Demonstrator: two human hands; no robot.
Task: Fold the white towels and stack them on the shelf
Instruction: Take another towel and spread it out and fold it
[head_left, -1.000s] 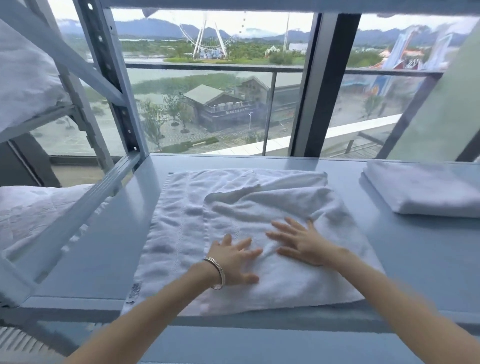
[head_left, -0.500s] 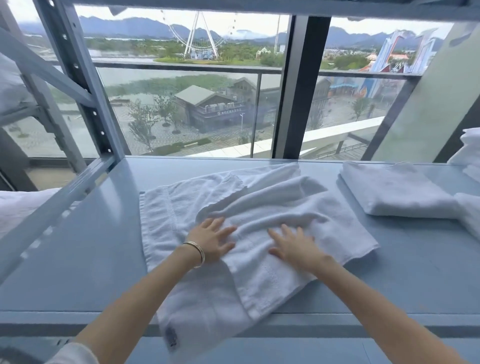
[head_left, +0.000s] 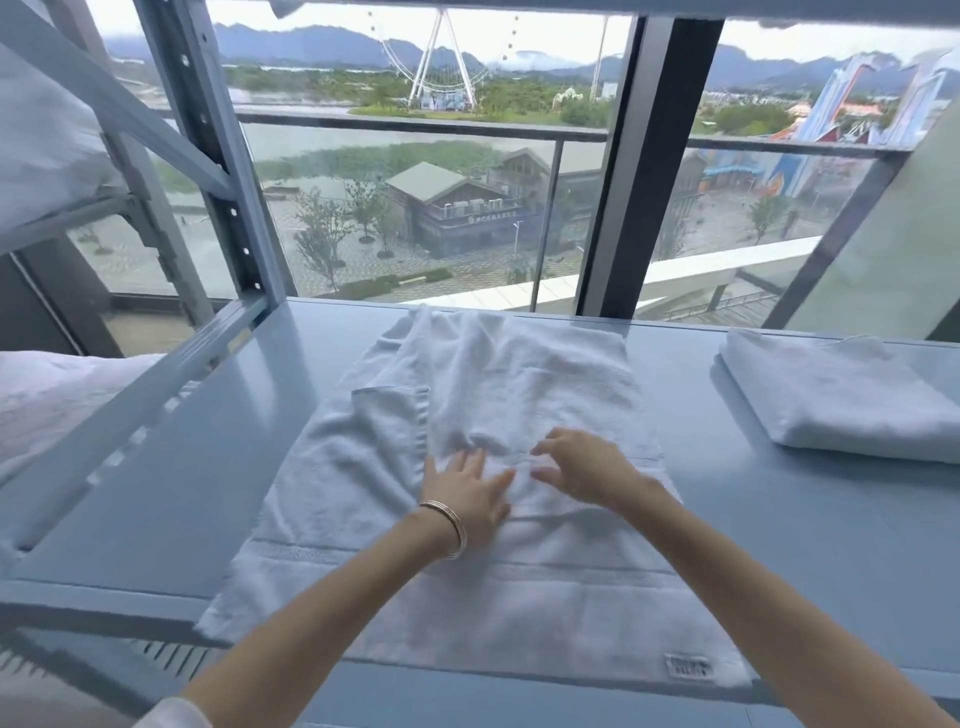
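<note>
A white towel (head_left: 519, 384) lies spread lengthwise on the blue-grey shelf (head_left: 197, 467), wrinkled, its near end hanging over the front edge with a small label at the right corner. A flap is folded over on its left side. My left hand (head_left: 467, 493), with a bracelet at the wrist, rests flat on the towel's middle with fingers apart. My right hand (head_left: 582, 467) hovers just beside it, fingers curled and spread, touching the cloth. A folded white towel (head_left: 841, 400) sits on the shelf at the right.
A shelf upright (head_left: 218, 171) and diagonal braces stand at the left. White linen (head_left: 41, 130) lies on a neighbouring upper shelf, more white fabric (head_left: 52, 389) lower left. A window with a dark frame post (head_left: 639, 156) is behind.
The towel has turned from skewed and bunched to lying lengthwise toward me, flatter. Both hands have come closer together at its middle.
</note>
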